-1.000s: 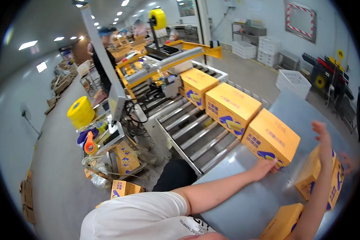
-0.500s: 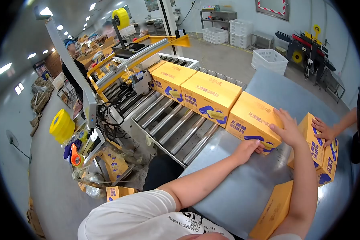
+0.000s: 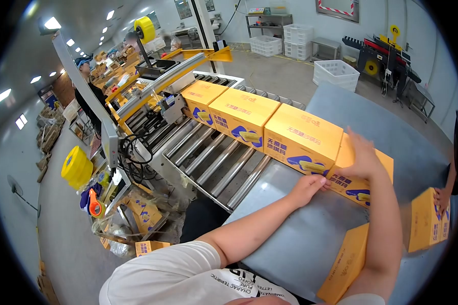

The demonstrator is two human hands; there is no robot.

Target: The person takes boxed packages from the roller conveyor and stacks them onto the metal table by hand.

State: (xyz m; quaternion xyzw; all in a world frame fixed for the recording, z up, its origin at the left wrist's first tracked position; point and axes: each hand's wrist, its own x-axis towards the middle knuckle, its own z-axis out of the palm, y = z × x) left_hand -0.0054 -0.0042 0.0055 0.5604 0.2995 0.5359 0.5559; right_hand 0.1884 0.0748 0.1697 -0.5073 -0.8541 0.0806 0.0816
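Yellow cartons with blue print stand end to end in a row from the roller conveyor (image 3: 208,165) onto the metal table (image 3: 269,203). The nearest carton (image 3: 381,170) touches the end of the carton (image 3: 303,136) ahead of it. My right hand (image 3: 362,155) lies over the nearest carton's top, fingers spread and partly blurred. My left hand (image 3: 310,189) has its fingers curled against the lower front edge, near where these two cartons meet. Under my right forearm lies another yellow carton (image 3: 347,262), partly hidden.
At the right, another person's hand (image 3: 441,199) rests on a yellow carton (image 3: 423,223). A machine with a yellow frame (image 3: 163,84) straddles the conveyor's far end. A tape dispenser (image 3: 95,202) and yellow tape rolls (image 3: 77,166) are at the left. White crates (image 3: 336,74) stand behind.
The row has shifted left toward the machine. One more carton now sits at its near end, under my right hand. The other person's hand is farther right and lower, on a carton there.
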